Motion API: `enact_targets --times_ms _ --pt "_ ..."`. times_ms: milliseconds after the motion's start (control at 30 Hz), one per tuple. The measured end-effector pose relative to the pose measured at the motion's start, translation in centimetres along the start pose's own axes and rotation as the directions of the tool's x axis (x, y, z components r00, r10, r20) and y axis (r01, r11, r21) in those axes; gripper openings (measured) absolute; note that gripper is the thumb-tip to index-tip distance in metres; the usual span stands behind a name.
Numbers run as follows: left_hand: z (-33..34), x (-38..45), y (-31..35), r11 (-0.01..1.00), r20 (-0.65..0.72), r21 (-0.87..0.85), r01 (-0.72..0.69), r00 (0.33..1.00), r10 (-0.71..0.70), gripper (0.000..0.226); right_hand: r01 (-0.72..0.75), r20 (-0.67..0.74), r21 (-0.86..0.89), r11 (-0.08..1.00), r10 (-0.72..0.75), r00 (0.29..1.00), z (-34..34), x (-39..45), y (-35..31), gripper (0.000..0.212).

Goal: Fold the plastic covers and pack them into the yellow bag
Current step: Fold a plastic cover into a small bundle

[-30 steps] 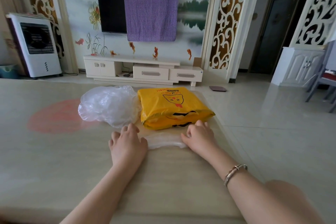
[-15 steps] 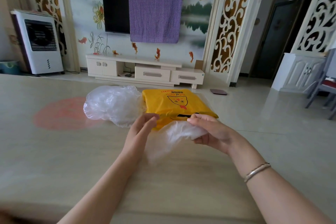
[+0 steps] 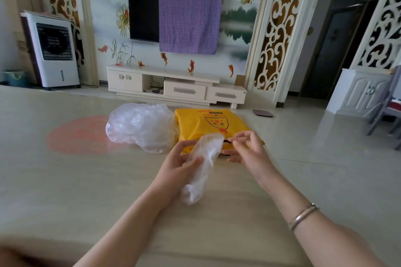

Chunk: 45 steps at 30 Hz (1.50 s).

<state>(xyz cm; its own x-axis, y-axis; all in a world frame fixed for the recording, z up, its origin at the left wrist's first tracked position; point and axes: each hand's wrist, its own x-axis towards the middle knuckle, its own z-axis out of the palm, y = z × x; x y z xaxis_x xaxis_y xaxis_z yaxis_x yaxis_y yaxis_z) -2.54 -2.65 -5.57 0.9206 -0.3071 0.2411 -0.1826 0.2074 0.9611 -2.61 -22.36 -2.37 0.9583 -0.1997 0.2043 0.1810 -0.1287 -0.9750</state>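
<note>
Folded plastic cover (image 3: 200, 167) hangs above the desk (image 3: 65, 191), gripped in the left hand (image 3: 176, 163), fingers (image 3: 184, 144) curled round its middle. Right hand (image 3: 249, 151) pinches the black handle (image 3: 227, 141) at the yellow bag's (image 3: 208, 123) near edge, thumb and forefinger closed on it. Bag lies flat just behind both hands. Loose heap of clear covers (image 3: 138, 125) touches the bag's left side. Desk's right edge runs close past the bag; open desk surface to the left and front.
</note>
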Motion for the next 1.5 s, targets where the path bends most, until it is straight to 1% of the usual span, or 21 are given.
enact_targets --times_ms 33,67,100,133,167,200,233,333,467,600,733,800,900,933,1000,1100,1233,1333,1400,1467,1500 --pt "0.1 0.0 0.0 1.0 -0.002 0.017 -0.001 1.0 0.001 0.037 0.176 0.005 -0.217 0.96 -0.179 0.984 0.0 -0.4 0.9 0.021" --pt "0.2 0.1 -0.1 1.0 0.001 0.024 0.005 1.0 -0.005 0.039 0.348 0.091 -0.397 0.849 -0.341 0.936 -0.1 -0.9 1.6 0.032" --pt "0.3 0.1 -0.1 1.0 0.003 0.018 0.017 1.0 -0.017 0.04 0.496 0.215 -0.505 0.706 -0.454 0.865 -0.3 -1.3 2.2 0.042" --pt "0.3 0.1 -0.1 0.999 0.004 0.008 0.032 0.999 -0.032 0.041 0.603 0.338 -0.553 0.575 -0.507 0.793 -0.3 -1.7 2.6 0.051" --pt "0.3 0.2 -0.1 0.999 0.009 0.002 0.045 0.999 -0.045 0.042 0.665 0.425 -0.567 0.486 -0.519 0.742 -0.4 -2.0 2.9 0.057" --pt "0.3 0.3 0.0 0.999 0.016 0.002 0.052 0.999 -0.052 0.043 0.69 0.47 -0.572 0.443 -0.512 0.719 -0.3 -2.1 3.0 0.06" --pt "0.3 0.3 -0.2 0.998 0.023 0.012 0.058 0.998 -0.058 0.045 0.692 0.478 -0.575 0.437 -0.507 0.717 -0.4 -2.3 3.0 0.06" --pt "0.3 0.4 -0.4 0.996 0.016 0.037 0.076 0.997 -0.077 0.05 0.688 0.464 -0.571 0.448 -0.515 0.721 -0.5 -2.3 3.0 0.054" --pt "0.0 0.5 -0.7 0.992 -0.017 0.094 0.078 0.997 -0.077 0.056 0.709 0.508 -0.543 0.45 -0.497 0.704 0.0 -2.9 3.0 0.034" --pt "-0.2 0.8 -1.2 0.987 -0.079 0.144 0.065 0.995 -0.054 0.06 0.726 0.544 -0.532 0.437 -0.481 0.688 0.2 -3.4 3.1 0.03" --pt "0.1 0.7 -1.2 0.96 -0.111 0.277 0.04 0.994 -0.009 0.062 0.712 0.524 -0.509 0.484 -0.481 0.702 0.2 -3.7 3.2 0.015" --pt "0.5 0.5 -1.2 0.911 -0.099 0.412 -0.018 0.993 0.064 0.061 0.676 0.506 -0.493 0.548 -0.452 0.735 -0.1 -3.6 3.2 0.012" --pt "0.5 0.4 -1.4 0.776 -0.035 0.607 -0.17 0.97 0.24 0.06 0.572 0.486 -0.502 0.649 -0.335 0.807 -0.6 -3.4 3.2 0.021" --pt "0.4 0.4 -1.4 0.74 -0.006 0.637 -0.217 0.958 0.286 0.057 0.523 0.479 -0.511 0.682 -0.28 0.832 -0.6 -3.4 3.2 0.024" --pt "0.4 0.3 -1.4 0.692 0.06 0.666 -0.279 0.945 0.323 0.047 0.448 0.463 -0.511 0.734 -0.204 0.863 -0.7 -3.4 3.2 0.018" --pt "0.7 0.0 -1.4 0.655 0.134 0.705 -0.27 0.959 0.251 0.025 0.427 0.469 -0.49 0.76 -0.183 0.864 -0.7 -3.4 3.2 0.007" --pt "0.6 0.0 -1.6 0.672 0.135 0.71 -0.21 0.977 0.163 0.01 0.378 0.451 -0.449 0.81 -0.16 0.878 -0.7 -3.4 3.0 0.017" --pt "1.0 -0.1 -0.9 0.75 0.062 0.65 -0.124 0.992 0.111 0.026 0.317 0.343 -0.453 0.833 -0.166 0.925 -0.4 -2.8 2.9 0.031" --pt "1.1 -0.1 -0.7 0.787 0.021 0.613 -0.071 0.997 0.074 0.023 0.275 0.259 -0.454 0.848 -0.17 0.951 -0.1 -2.3 3.0 0.03" --pt "1.1 0.1 -1.0 0.773 -0.004 0.633 -0.033 0.999 0.046 0.016 0.224 0.179 -0.509 0.831 -0.153 0.972 0.3 -1.8 3.4 0.027" --pt "1.1 0.2 -1.2 0.759 -0.013 0.651 -0.018 0.999 0.034 0.021 0.197 0.143 -0.554 0.809 -0.141 0.98 0.5 -1.6 3.5 0.027"
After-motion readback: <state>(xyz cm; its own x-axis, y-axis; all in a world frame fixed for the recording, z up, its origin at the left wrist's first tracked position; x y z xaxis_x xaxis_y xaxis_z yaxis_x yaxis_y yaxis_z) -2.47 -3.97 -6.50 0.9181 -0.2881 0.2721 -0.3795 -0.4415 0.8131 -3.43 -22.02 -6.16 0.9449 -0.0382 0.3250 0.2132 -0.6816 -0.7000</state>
